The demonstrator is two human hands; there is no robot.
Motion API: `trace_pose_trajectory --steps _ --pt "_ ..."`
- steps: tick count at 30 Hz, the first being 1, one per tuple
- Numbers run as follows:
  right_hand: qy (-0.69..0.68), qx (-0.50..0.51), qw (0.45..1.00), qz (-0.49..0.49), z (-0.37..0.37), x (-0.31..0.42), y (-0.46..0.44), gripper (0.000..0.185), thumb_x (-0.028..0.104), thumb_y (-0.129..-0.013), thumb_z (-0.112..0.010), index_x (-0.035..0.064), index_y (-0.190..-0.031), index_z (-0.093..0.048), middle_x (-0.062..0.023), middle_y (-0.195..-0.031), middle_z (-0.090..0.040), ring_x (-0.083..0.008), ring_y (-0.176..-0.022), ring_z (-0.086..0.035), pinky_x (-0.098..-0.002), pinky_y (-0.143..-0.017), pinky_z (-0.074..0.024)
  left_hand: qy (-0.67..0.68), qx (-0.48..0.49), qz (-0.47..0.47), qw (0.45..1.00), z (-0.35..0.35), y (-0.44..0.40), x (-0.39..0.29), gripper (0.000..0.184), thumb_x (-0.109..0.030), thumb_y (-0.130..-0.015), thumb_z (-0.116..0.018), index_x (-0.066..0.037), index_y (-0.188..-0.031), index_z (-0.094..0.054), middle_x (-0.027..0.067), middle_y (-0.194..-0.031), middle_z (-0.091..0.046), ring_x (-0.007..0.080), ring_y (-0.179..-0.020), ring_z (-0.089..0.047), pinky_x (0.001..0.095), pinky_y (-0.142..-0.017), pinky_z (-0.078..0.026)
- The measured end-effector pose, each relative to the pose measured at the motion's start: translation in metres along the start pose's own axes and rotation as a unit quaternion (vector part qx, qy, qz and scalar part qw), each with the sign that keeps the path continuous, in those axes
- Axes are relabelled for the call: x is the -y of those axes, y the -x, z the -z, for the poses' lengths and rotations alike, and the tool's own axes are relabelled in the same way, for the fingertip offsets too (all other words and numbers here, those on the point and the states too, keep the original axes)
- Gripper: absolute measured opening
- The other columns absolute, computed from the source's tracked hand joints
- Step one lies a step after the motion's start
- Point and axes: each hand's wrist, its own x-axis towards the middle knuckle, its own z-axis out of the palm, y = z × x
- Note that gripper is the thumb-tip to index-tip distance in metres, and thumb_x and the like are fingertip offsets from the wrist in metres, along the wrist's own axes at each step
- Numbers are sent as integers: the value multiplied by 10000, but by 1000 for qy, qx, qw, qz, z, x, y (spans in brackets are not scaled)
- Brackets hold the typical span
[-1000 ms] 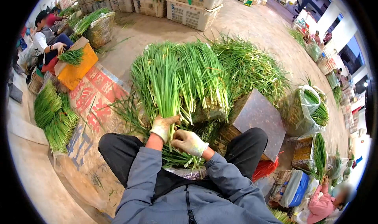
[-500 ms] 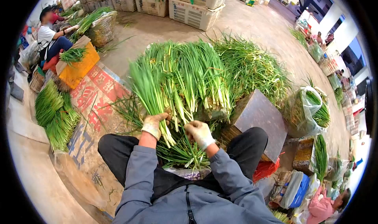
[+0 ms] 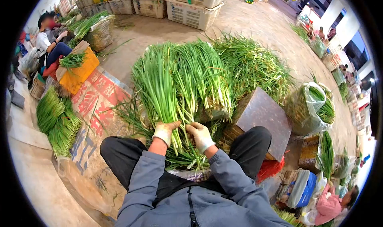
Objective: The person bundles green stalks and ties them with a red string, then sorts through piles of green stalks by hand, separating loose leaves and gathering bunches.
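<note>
My left hand [image 3: 163, 132], in a pale work glove, is closed around a bunch of chives [image 3: 162, 95], its pale stem ends toward me and its leaves pointing away. Close beside it, my gloved right hand [image 3: 199, 136] pinches stems at the bunch's right edge; its fingertips partly hide them. Beyond both hands lies a thick row of chives [image 3: 215, 77] with the stem ends facing me. Loose green leaves [image 3: 185, 159] lie below my hands, between my knees.
A looser chive heap [image 3: 255, 63] lies back right, behind a dark-topped box [image 3: 265, 117]. At right stands a plastic-wrapped bundle [image 3: 305, 111]. Stacked chives [image 3: 58, 117] lie left, on printed board [image 3: 93, 107]. Crates [image 3: 191, 13] stand behind. A seated person [image 3: 48, 41] works far left.
My left hand has shifted slightly right and the bunch has swung right, now lying against the row. My right hand has closed in on the stems beside it.
</note>
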Motion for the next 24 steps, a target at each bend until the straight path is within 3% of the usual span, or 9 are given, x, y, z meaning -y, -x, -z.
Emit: trace_pose_trajectory --steps 4,8,10,14,17,18,20,23,24 --pt "-171 -117 972 110 27 9 20 95 152 -967 -617 67 -1008 -607 -32 -853 -613 -100 -625 -545 -235 -481 -401 114 -88 -19 989 5 15 -40 421 11 -737 -800 91 -1099 -601 200 -1044 -694 297 -909 -690 380 -889 -557" --pt "-332 -270 901 71 97 -30 -14 107 155 -981 -595 70 -1044 -581 -30 -848 -572 -107 -607 -483 -221 -475 -387 243 62 -103 962 24 55 -93 265 -23 -836 -704 66 -1072 -624 179 -965 -698 284 -867 -707 393 -790 -622" --pt "-370 -223 902 -6 109 -63 -38 77 135 -983 -567 68 -1012 -593 -20 -794 -557 -120 -623 -503 -260 -495 -415 408 184 -121 886 36 54 -98 353 -68 -874 -685 69 -1189 -603 164 -964 -704 264 -861 -721 371 -724 -648" --pt "-2 56 979 -196 26 -22 5 350 336 -954 -645 28 -1121 -637 -69 -878 -668 -151 -631 -579 -305 -547 -483 373 224 -182 882 47 55 -104 396 -83 -855 -687 60 -1213 -596 133 -906 -689 252 -793 -680 361 -658 -599" --pt "319 35 944 -76 -24 -6 4 494 399 -919 -664 -40 -1143 -633 -135 -812 -698 -197 -734 -686 -341 -633 -531 353 167 -150 909 52 42 -93 414 -118 -840 -658 55 -1209 -585 118 -900 -665 233 -748 -611 343 -636 -509" --pt "373 -25 927 14 -25 -29 -16 435 376 -930 -643 -21 -1109 -658 -186 -840 -700 -279 -755 -693 -363 -690 -538 364 127 -137 912 45 46 -95 419 -143 -853 -669 53 -1211 -575 112 -901 -663 222 -728 -612 335 -613 -504" --pt "348 6 932 103 -22 -52 -40 356 301 -966 -606 -14 -1120 -665 -123 -855 -713 -217 -691 -676 -336 -647 -541 373 121 -122 912 49 43 -93 435 -170 -865 -691 50 -1219 -564 104 -900 -663 202 -699 -607 337 -588 -495" --pt "512 289 770 247 -12 -77 -21 291 275 -951 -595 69 -1128 -699 -178 -998 -713 -362 -918 -683 -418 -828 -542 357 90 -92 925 62 29 -82 516 -203 -892 -712 48 -1288 -496 80 -897 -652 166 -639 -574 323 -553 -489" --pt "662 398 635 7 -23 -52 -4 313 295 -915 -635 86 -1133 -716 -210 -1040 -702 -354 -953 -687 -417 -853 -543 327 77 -80 938 63 24 -78 580 -209 -906 -710 49 -1349 -439 65 -895 -642 150 -607 -546 306 -545 -492"
